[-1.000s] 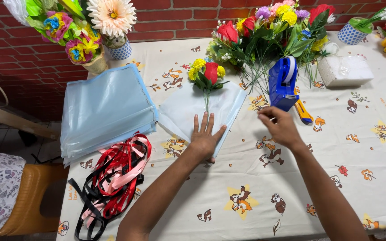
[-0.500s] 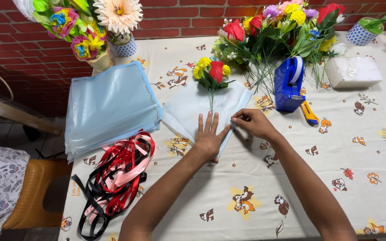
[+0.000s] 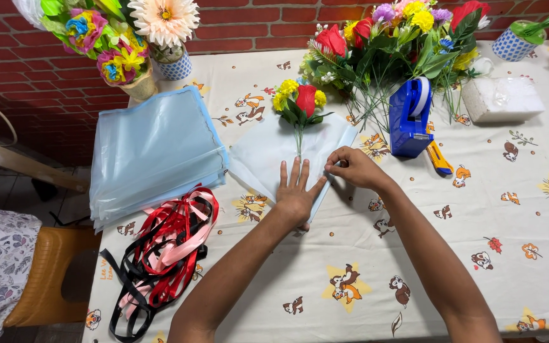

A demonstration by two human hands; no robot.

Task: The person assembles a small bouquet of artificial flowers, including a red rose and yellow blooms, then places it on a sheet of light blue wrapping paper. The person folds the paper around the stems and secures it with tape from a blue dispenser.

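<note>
A small bunch of artificial flowers (image 3: 300, 101), one red and some yellow, lies on a pale blue wrapping sheet (image 3: 263, 155) spread on the table. My left hand (image 3: 297, 194) presses flat on the lower part of the sheet, fingers apart, just below the stems. My right hand (image 3: 352, 168) pinches the sheet's right edge beside the left thumb. A blue tape dispenser (image 3: 412, 119) stands just right of the sheet.
A stack of blue sheets (image 3: 150, 155) lies left, with a tangle of red, pink and black ribbons (image 3: 163, 251) below it. Flower bunches (image 3: 401, 38) and pots line the brick wall. A yellow utility knife (image 3: 440, 159), a white block (image 3: 502, 99) and a chair (image 3: 46, 279) are nearby.
My right hand moved left from near the tape dispenser to the sheet's right edge and took hold of it. My left hand stayed flat on the sheet.
</note>
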